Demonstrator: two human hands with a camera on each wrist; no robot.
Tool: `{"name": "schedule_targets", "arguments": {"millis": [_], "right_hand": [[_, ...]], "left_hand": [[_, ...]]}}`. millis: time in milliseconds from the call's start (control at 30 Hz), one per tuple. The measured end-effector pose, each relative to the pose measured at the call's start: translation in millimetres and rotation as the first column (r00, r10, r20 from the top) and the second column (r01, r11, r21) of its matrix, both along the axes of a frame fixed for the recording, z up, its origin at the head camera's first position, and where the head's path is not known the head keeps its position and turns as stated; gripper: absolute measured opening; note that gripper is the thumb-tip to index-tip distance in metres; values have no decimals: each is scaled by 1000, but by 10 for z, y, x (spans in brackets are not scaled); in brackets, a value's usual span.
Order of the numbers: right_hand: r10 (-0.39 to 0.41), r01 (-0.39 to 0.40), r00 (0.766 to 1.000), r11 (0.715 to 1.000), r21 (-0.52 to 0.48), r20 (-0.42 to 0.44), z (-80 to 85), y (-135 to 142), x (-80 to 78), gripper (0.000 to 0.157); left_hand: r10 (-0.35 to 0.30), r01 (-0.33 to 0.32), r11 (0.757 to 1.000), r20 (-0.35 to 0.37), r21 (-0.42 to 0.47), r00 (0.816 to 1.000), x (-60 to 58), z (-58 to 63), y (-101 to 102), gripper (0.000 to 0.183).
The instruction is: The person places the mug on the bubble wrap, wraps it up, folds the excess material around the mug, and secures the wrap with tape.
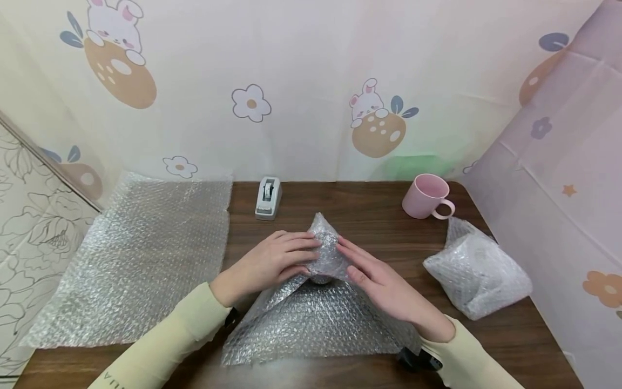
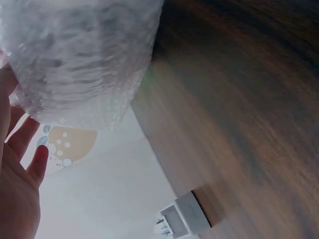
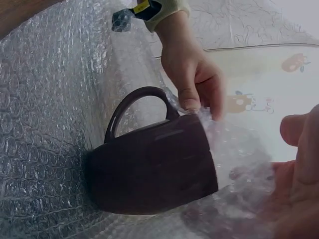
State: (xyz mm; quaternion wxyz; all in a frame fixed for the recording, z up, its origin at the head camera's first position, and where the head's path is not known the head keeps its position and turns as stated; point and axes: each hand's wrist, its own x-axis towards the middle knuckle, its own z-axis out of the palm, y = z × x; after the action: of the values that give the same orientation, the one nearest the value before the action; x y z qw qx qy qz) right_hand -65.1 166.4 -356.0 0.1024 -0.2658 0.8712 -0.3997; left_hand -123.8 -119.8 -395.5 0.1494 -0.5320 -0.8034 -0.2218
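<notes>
A dark mug stands on a sheet of bubble wrap, its handle showing in the right wrist view. From the far side, part of the sheet is folded up over the mug's top, so the head view shows only a dark sliver below the fold. My left hand rests extended fingers on the left of the folded wrap; its thumb touches the wrap near the mug's rim in the right wrist view. On the other side, my right hand lays nearly straight fingers against the wrap.
Another bubble wrap sheet lies flat at the left. A white tape dispenser is at the back. A pink mug stands back right, with a bubble-wrapped bundle in front of it. Patterned curtains border the wooden table.
</notes>
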Motion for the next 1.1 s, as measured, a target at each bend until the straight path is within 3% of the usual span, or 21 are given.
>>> {"name": "schedule_targets", "arguments": {"millis": [200, 400, 533, 633, 733, 867, 933, 1000, 1100], "right_hand": [[-16, 18, 1000, 997, 69, -27, 140, 50, 142, 51], [-50, 57, 995, 996, 75, -85, 381, 144, 299, 52], [-42, 54, 987, 996, 72, -155, 546, 212, 314, 51], [10, 16, 975, 993, 114, -223, 639, 282, 258, 47], [142, -79, 932, 978, 194, -334, 653, 357, 139, 47], [296, -163, 818, 942, 294, -493, 512, 336, -88, 59], [345, -173, 778, 921, 349, -525, 401, 269, -202, 65], [398, -183, 749, 893, 411, -531, 289, 195, -297, 63], [467, -229, 730, 855, 466, -499, 158, 126, -391, 53]], "left_hand": [[7, -7, 1000, 49, -5, 999, 5, 41, 2, 32], [-3, 5, 999, 33, -41, 999, -14, 94, 29, 29], [-12, 13, 995, 12, -100, 1000, -34, 133, 59, 29], [-13, 14, 988, 4, -155, 1000, -43, 158, 83, 30], [-16, 17, 979, 11, -202, 1000, -45, 172, 101, 31], [2, 8, 966, 41, -258, 999, -20, 171, 74, 34], [17, -1, 961, 56, -275, 998, -1, 169, 38, 35], [27, -7, 960, 68, -281, 997, 13, 169, 8, 36], [33, -6, 959, 88, -284, 996, 14, 176, 12, 39]]}}
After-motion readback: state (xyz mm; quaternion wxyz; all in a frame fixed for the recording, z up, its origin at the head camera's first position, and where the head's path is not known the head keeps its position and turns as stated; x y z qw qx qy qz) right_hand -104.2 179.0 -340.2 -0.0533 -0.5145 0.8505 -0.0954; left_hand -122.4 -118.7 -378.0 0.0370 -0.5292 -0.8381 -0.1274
